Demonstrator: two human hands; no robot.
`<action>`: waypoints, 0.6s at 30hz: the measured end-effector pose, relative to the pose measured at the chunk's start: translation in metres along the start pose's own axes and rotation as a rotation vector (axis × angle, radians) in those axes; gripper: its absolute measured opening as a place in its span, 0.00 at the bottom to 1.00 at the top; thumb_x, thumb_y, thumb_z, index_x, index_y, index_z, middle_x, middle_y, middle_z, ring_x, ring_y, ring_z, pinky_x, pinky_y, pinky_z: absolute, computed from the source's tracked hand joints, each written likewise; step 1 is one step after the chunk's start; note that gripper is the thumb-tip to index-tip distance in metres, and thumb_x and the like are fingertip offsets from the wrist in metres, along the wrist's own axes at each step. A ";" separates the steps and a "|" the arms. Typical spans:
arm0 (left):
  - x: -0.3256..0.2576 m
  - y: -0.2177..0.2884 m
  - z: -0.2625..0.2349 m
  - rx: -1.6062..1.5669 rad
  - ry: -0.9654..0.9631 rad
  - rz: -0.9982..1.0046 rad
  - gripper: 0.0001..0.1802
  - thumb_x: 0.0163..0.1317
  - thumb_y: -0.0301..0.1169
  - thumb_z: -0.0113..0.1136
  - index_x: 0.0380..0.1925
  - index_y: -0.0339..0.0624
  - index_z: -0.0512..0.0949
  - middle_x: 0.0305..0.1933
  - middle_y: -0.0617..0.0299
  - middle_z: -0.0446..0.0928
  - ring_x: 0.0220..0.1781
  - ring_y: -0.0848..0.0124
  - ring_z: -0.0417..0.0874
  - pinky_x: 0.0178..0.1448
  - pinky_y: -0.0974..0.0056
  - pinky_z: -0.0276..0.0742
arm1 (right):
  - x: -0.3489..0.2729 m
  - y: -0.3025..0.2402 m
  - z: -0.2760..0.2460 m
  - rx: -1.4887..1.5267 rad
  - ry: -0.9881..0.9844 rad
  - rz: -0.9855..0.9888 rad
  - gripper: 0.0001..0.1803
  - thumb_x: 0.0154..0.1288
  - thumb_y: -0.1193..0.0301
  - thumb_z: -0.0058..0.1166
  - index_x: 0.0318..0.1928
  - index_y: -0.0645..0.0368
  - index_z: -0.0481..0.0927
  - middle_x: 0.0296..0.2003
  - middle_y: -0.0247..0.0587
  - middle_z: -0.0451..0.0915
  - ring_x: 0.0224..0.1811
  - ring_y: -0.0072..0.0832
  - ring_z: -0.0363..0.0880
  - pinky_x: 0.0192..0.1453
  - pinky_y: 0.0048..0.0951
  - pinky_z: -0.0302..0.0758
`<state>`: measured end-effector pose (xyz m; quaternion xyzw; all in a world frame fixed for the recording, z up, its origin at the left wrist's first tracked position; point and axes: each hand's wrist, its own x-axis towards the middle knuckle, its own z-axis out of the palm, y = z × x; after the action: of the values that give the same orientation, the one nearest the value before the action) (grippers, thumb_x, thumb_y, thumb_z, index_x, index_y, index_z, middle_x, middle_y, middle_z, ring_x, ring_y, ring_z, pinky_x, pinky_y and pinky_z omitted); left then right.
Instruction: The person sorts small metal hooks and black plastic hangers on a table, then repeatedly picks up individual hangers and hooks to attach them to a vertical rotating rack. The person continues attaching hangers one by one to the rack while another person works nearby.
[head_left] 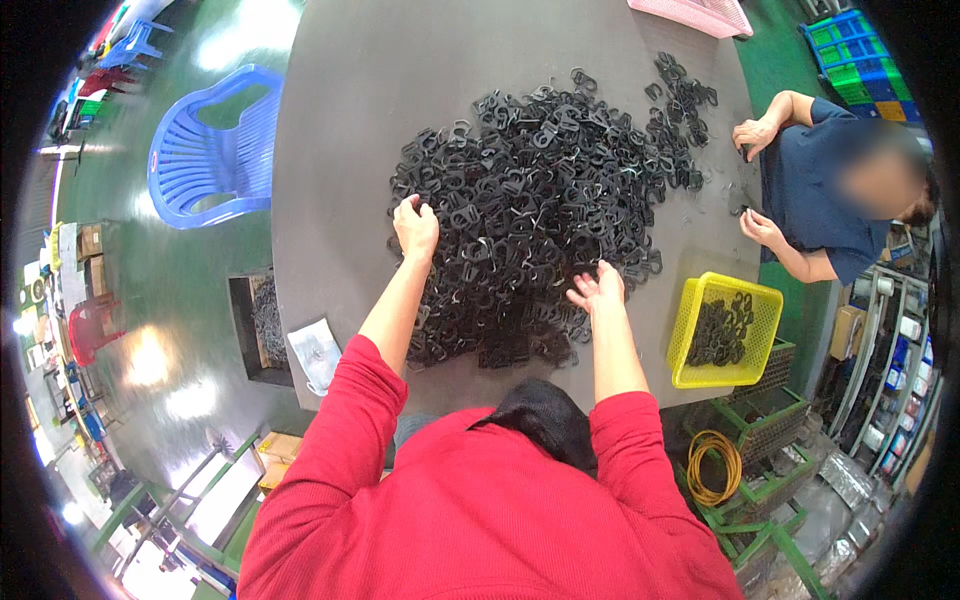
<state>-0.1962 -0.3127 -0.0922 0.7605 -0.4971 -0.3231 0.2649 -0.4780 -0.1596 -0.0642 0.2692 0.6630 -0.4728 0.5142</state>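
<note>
Your fingers [409, 207] on the left hand [416, 228] are curled down into the left edge of the heap of black plastic clips [535, 200], and whether they are pinched on a clip or just pressing in you cannot tell from the head view. The fingers of your right hand [597, 288] are spread apart, palm partly up, holding nothing, hovering at the heap's near right edge. The heap lies on the grey counter [340, 120], straight ahead of both hands and between them, stretching away from you toward the far side; no single clip's long axis can be made out in the tangle. Both hands are at the pile's rim, the left one actually in it. A yellow basket [690, 330] with more black clips stands just right of your right forearm, at the counter's edge. Across the counter on the right, another person in a dark blue shirt [815, 190] works with both hands at a smaller scatter of clips. A blue plastic chair [215, 150] stands left of the counter. Your red sleeves hide the near counter edge.
</note>
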 end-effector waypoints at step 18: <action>-0.012 0.030 0.030 0.153 -0.164 -0.087 0.38 0.57 0.41 0.58 0.66 0.47 0.56 0.64 0.44 0.55 0.64 0.44 0.57 0.67 0.47 0.57 | 0.029 -0.023 0.035 -0.092 -0.094 0.232 0.37 0.59 0.53 0.58 0.65 0.47 0.59 0.68 0.44 0.49 0.62 0.59 0.55 0.53 0.69 0.68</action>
<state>-0.2398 -0.3147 -0.0869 0.7704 -0.5070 -0.3562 0.1502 -0.4917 -0.2046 -0.0838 0.2977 0.6235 -0.3914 0.6078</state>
